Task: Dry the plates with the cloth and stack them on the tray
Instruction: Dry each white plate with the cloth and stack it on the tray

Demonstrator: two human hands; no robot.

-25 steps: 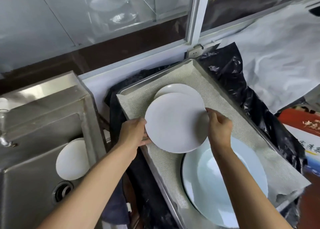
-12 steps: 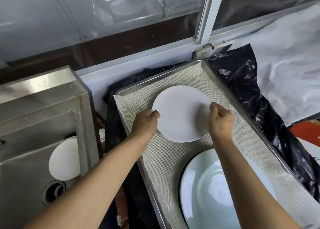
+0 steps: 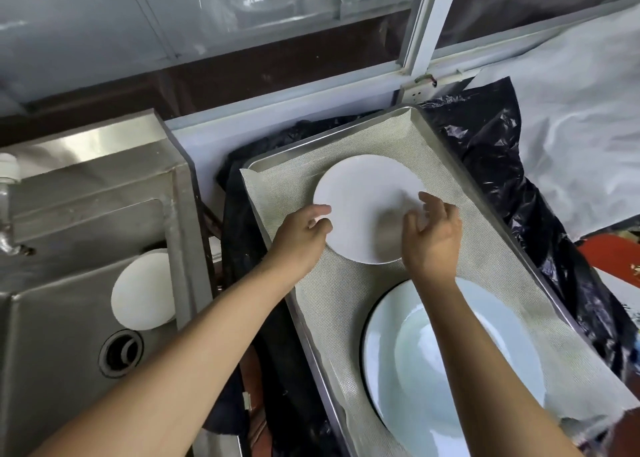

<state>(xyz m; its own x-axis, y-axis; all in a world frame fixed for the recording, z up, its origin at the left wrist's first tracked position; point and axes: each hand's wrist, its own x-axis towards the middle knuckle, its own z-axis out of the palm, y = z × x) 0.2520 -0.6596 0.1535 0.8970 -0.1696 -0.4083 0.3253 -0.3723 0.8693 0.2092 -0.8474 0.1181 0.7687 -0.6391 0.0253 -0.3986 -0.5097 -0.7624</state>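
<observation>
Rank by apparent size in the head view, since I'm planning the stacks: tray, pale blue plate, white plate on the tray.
1. Tray, largest.
2. Pale blue plate, though nearness to the camera enlarges it.
3. White plate on the tray, smallest.

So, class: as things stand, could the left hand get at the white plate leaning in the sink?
Probably yes. The left hand is open by the small plate on the tray. The plate in the sink leans exposed against the sink wall, with nothing covering it.

White plates [image 3: 363, 210] — stacked on tray [image 3: 446, 145]
</observation>
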